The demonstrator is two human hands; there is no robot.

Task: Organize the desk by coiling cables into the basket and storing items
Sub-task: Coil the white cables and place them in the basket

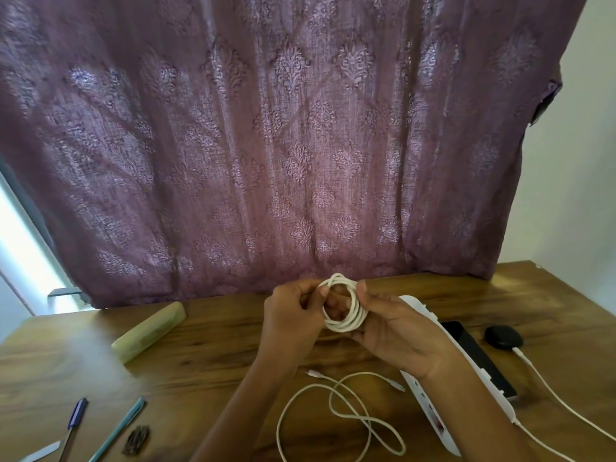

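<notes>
The wooden desk (216,355) carries a pale green case (149,331), a blue pen (75,425), a teal pen (120,428), a loose white cable (336,415), a white power strip (430,415) and a black phone (476,358).

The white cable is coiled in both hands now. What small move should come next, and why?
Probably pass the coiled cable into the right hand and pinch its loops together. Both the left hand and right hand grip it, no tie shows on the loops, and no basket is in view; a freed left hand could reach the loose cable lying on the desk.
</notes>
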